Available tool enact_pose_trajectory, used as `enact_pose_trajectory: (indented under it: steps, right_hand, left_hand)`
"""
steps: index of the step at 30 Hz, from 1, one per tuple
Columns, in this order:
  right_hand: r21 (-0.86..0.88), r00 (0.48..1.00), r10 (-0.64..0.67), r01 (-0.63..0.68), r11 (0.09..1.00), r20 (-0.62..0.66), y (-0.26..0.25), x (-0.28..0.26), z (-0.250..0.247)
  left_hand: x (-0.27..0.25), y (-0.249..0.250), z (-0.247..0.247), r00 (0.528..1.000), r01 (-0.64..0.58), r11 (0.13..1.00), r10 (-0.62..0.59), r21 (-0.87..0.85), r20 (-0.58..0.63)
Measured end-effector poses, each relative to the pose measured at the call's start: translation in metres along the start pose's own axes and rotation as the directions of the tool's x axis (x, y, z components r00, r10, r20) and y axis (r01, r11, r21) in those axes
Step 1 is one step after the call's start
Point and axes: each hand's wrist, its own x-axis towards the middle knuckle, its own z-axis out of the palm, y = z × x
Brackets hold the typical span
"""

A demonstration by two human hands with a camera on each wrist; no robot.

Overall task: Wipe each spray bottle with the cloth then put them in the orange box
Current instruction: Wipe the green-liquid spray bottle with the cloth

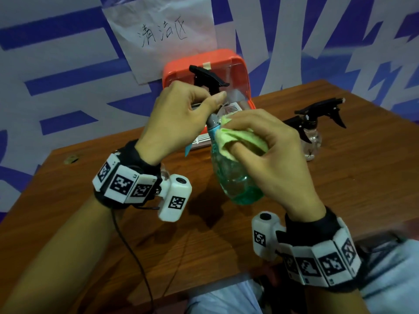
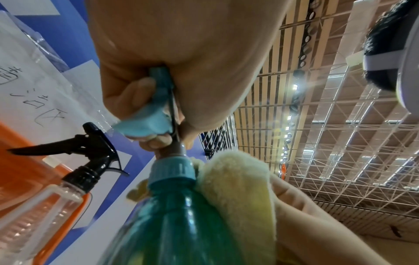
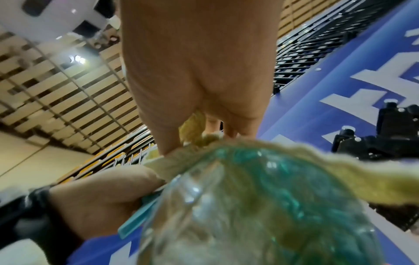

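Note:
A teal spray bottle (image 1: 235, 184) (image 2: 172, 224) (image 3: 249, 206) hangs tilted above the table between both hands. My left hand (image 1: 204, 103) (image 2: 158, 107) grips its teal spray head and neck. My right hand (image 1: 256, 141) (image 3: 204, 89) holds a yellow-green cloth (image 1: 238, 137) (image 2: 238, 188) pressed against the bottle's shoulder. The orange box (image 1: 172, 71) stands at the back by the wall. A clear bottle with a black trigger (image 1: 209, 79) (image 2: 90, 152) stands at the box, partly hidden by my left hand. Clear black-trigger bottles (image 1: 314, 137) stand on the table to the right.
The wooden table (image 1: 340, 189) has its near edge just in front of my lap. A white paper sign (image 1: 163, 35) hangs on the blue and white wall behind the box. A white slatted piece (image 1: 201, 140) lies in front of the box.

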Motion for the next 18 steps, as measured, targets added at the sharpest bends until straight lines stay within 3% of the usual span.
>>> enact_pose_trajectory:
  steps: [6, 9, 14, 18]
  right_hand:
    - [-0.216, 0.989, -0.139, 0.147, 0.965, 0.052, 0.005, -0.001, 0.021]
    - [-0.206, 0.988, -0.157, 0.157, 0.966, 0.017, 0.012, -0.003, 0.026]
    - [-0.026, 0.981, 0.033, -0.038, 0.999, -0.19, 0.02, -0.002, 0.015]
    - [0.221, 0.94, 0.268, -0.221, 0.95, -0.213, 0.033, -0.001, 0.0]
  left_hand:
    - [0.005, -0.016, 0.003, 0.984, 0.087, 0.996, -0.086, -0.005, -0.158]
    - [0.006, -0.018, 0.002, 0.981, 0.066, 0.998, -0.067, -0.013, -0.184]
    - [0.002, -0.011, -0.002, 0.978, 0.0, 0.999, -0.009, -0.042, -0.209]
    - [0.001, -0.001, -0.013, 0.972, -0.087, 0.995, 0.077, -0.038, -0.223]
